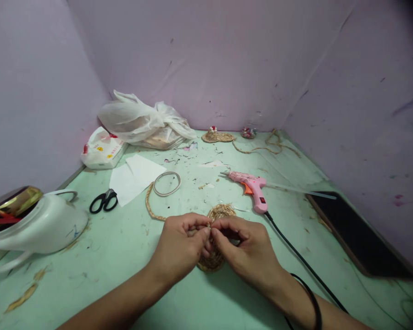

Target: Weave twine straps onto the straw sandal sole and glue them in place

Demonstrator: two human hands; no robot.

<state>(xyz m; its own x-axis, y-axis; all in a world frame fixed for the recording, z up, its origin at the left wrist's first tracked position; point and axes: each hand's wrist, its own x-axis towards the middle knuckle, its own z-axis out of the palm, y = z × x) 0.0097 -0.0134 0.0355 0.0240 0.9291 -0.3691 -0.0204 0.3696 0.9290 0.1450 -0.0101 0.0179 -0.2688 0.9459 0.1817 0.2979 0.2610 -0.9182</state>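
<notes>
My left hand [189,238] and my right hand [241,243] meet at the fingertips, both pinched closed on a thin bit of braided straw rope. More of that rope [148,201] curves over the table on the left and runs in behind my left hand. Directly beneath the fingers lies a coiled straw sole [223,211], long and rounded at both ends; my hands hide its middle. To the right rests a pink hot glue gun [253,185], a clear glue stick jutting from its back, its nozzle pointing left.
Black scissors [105,201], white paper [134,176] and a ring-shaped roll [167,184] are at left, beside a white pot [51,222]. Behind stand a plastic bag [147,121], a small straw slipper [218,136] and a bead container [248,133]. A dark tablet [358,233] lies right.
</notes>
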